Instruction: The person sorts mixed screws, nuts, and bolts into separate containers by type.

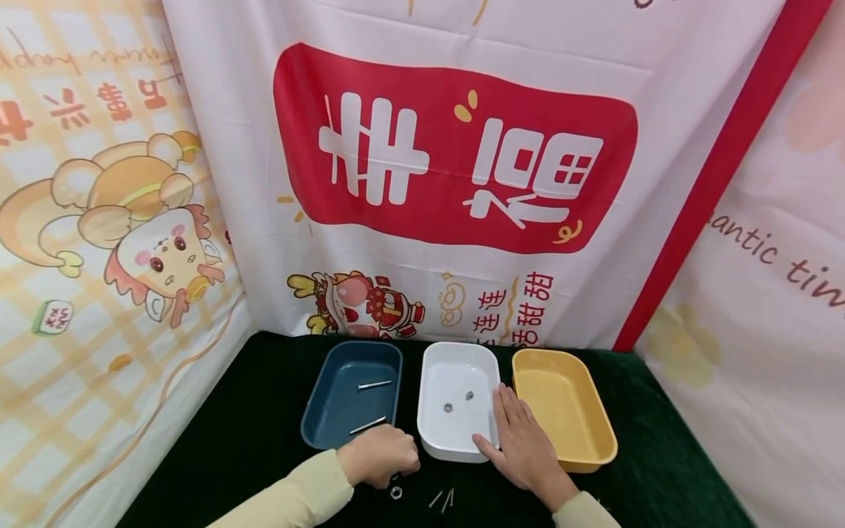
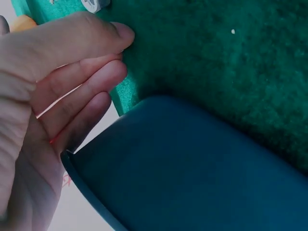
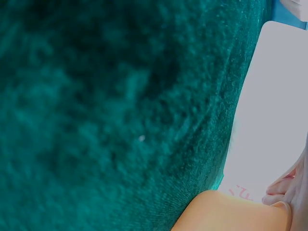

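Note:
My left hand (image 1: 379,455) hovers at the front right corner of the blue tray (image 1: 323,411), fingers loosely bent, with nothing visible between thumb and fingertips in the left wrist view. Close by it on the cloth lies a hex nut (image 1: 396,493); another dark ring-like piece sits partly under the hand. My right hand (image 1: 524,444) rests with straight fingers along the right rim of the white tray (image 1: 455,444), thumb at its front edge. Inside the white tray are two nuts, one nut (image 1: 448,407) nearer me. A bolt (image 1: 374,385) and a second bolt (image 1: 367,425) lie in the blue tray.
On the dark green cloth (image 1: 218,440), several thin screws (image 1: 448,500) lie in front of the white tray. To the right stands a yellow tray (image 1: 574,411), partly behind my right hand. Printed fabric (image 1: 455,293) hangs behind the trays and at both sides.

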